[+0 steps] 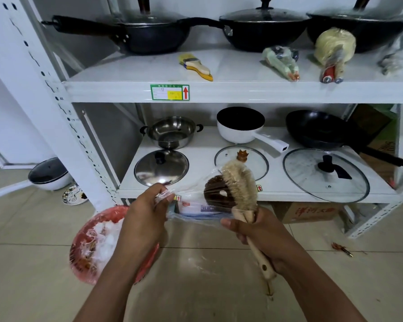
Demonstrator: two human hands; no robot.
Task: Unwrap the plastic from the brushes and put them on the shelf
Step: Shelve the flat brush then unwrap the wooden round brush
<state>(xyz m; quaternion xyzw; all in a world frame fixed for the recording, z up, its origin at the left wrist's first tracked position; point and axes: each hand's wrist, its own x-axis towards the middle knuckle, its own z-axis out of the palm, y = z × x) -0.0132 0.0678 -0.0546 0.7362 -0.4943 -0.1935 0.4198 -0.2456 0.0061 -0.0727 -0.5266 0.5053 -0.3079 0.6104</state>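
Brushes [235, 189] bound in clear plastic [196, 201] are held just in front of the shelf [242, 91], the right hand [261, 233] wrapped round their stiff wooden handles [263, 266]. The left hand [144, 217] pinches the thin, clingy film, stretched taut beside them. Light and stretchy, it likely peels best from that loose end.

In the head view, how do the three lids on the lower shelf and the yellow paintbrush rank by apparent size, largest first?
1. Glass lid with black knob.
2. Steel lid and crown-knob glass lid: alike, not ranked.
3. Yellow paintbrush, though it lies farther away.
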